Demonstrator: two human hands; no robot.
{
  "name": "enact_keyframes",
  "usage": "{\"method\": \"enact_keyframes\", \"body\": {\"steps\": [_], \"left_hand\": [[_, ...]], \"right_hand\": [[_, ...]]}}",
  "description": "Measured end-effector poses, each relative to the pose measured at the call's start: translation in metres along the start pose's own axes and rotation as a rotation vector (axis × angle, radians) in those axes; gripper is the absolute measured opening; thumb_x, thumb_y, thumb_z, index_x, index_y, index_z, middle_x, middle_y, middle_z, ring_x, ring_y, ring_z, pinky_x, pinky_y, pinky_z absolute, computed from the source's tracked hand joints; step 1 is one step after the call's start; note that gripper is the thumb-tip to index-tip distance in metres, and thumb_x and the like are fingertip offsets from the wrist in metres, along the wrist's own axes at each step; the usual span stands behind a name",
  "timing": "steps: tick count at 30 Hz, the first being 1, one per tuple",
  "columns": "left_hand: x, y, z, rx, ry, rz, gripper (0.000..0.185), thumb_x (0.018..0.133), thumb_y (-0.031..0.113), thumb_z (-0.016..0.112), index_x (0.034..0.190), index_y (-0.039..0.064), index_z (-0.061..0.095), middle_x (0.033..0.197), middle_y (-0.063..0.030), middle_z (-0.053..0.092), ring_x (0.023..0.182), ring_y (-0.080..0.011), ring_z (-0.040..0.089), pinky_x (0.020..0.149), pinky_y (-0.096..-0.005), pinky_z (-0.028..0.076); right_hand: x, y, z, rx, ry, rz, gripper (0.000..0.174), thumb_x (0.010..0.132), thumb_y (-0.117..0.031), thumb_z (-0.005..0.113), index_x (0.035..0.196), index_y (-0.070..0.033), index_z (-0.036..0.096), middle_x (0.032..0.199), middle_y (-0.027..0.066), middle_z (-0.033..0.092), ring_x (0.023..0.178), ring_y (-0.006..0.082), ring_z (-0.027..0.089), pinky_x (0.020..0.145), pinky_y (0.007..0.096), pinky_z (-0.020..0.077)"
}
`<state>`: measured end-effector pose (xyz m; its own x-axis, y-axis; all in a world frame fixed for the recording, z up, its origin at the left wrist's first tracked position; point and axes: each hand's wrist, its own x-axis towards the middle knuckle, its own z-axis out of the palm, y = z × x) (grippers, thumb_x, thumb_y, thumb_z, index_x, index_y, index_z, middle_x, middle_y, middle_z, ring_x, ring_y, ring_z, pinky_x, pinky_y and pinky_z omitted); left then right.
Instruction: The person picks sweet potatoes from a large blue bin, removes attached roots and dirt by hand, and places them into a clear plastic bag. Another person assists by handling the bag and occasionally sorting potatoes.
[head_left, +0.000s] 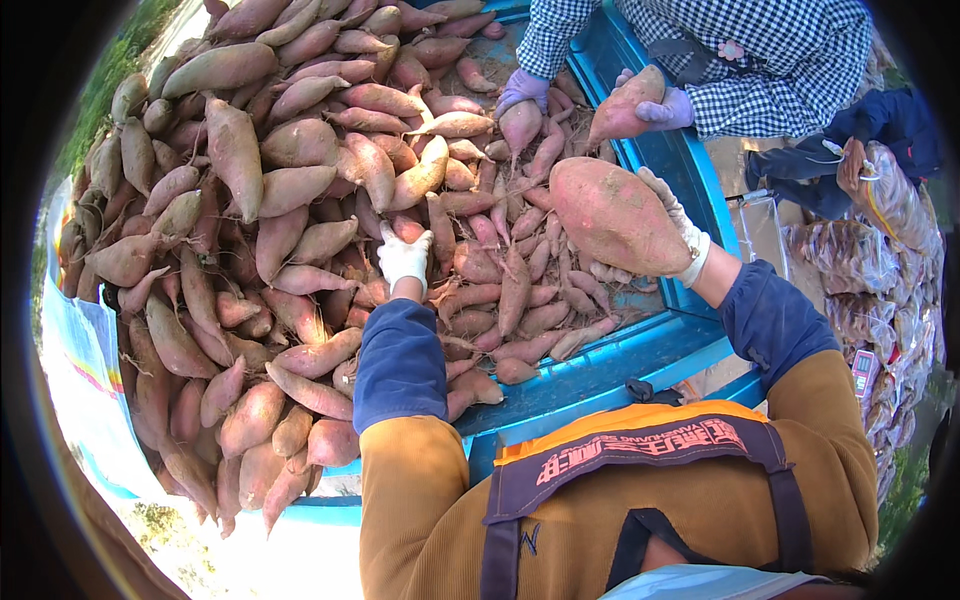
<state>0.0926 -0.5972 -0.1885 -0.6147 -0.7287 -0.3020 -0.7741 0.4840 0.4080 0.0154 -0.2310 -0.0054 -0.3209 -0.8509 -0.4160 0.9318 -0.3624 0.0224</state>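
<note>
Sweet potatoes (300, 142) with soil and fine roots lie heaped in a blue metal truck bed (600, 367). My right hand (679, 225), in a white glove, grips a very large reddish sweet potato (619, 214) above the smaller ones. In a white glove too, my left hand (405, 255) reaches into the middle of the heap, its fingertips at a reddish sweet potato (407, 229); whether it grips it I cannot tell. Across the bed wall, a person in a checked sleeve and purple gloves holds one sweet potato (630, 105) and touches another (520, 126).
The bed's blue wall (675, 180) runs between me and the person in checks. Beyond it are filled clear plastic bags (847, 259), a second person in dark clothes (870, 142) and a small device (865, 373). A white woven sheet (86, 352) edges the heap at left.
</note>
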Motion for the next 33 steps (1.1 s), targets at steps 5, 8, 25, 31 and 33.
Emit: {"method": "enact_keyframes", "body": {"steps": [5,8,25,31,33], "left_hand": [[0.027,-0.044,0.039,-0.21,0.022,0.222,0.113,0.066,0.042,0.089,0.156,0.015,0.028,0.134,-0.0319,0.054,0.115,-0.0475,0.058,0.1,-0.0495,0.048],[0.025,-0.042,0.037,-0.333,0.052,0.374,0.106,0.06,0.03,0.094,0.148,0.006,0.041,0.133,-0.0257,0.057,0.119,-0.0411,0.058,0.105,-0.0443,0.046],[-0.129,0.131,-0.112,-1.623,-1.391,0.131,0.062,0.095,0.045,0.058,0.146,0.011,0.048,0.145,-0.0105,0.053,0.131,-0.0336,0.05,0.114,-0.054,0.035],[-0.199,0.182,-0.075,-1.538,-1.338,0.198,0.065,0.099,0.052,0.049,0.15,0.011,0.043,0.153,-0.01,0.045,0.14,-0.0305,0.041,0.12,-0.0489,0.027],[-0.232,0.211,-0.074,-2.188,-1.735,-0.883,0.067,0.099,0.053,0.049,0.152,0.012,0.04,0.155,-0.0087,0.042,0.143,-0.0284,0.038,0.122,-0.0466,0.023]], "right_hand": [[-0.009,-0.014,-0.003,0.022,-0.053,0.098,0.063,0.088,-0.048,0.072,0.136,-0.009,0.059,0.135,0.0133,0.063,0.121,0.035,0.062,0.107,0.0546,0.0463],[-0.014,-0.019,-0.005,0.054,-0.04,0.02,0.064,0.086,-0.05,0.074,0.132,-0.007,0.06,0.129,0.0148,0.066,0.116,0.0341,0.065,0.104,0.0522,0.049],[-0.146,-0.048,0.039,-0.214,-0.477,-0.46,0.044,0.094,-0.036,0.069,0.121,-0.002,0.064,0.118,0.014,0.07,0.105,0.0288,0.07,0.098,0.0453,0.0527],[-0.252,-0.06,-0.041,-0.258,-0.562,-0.688,0.075,0.093,-0.055,0.062,0.151,-0.012,0.041,0.134,0.0173,0.06,0.121,0.0383,0.06,0.093,0.052,0.0551],[-0.285,-0.065,-0.082,-0.273,-0.558,-0.775,0.081,0.09,-0.059,0.063,0.152,-0.012,0.039,0.138,0.0203,0.057,0.123,0.0445,0.057,0.092,0.0556,0.0553]]}}
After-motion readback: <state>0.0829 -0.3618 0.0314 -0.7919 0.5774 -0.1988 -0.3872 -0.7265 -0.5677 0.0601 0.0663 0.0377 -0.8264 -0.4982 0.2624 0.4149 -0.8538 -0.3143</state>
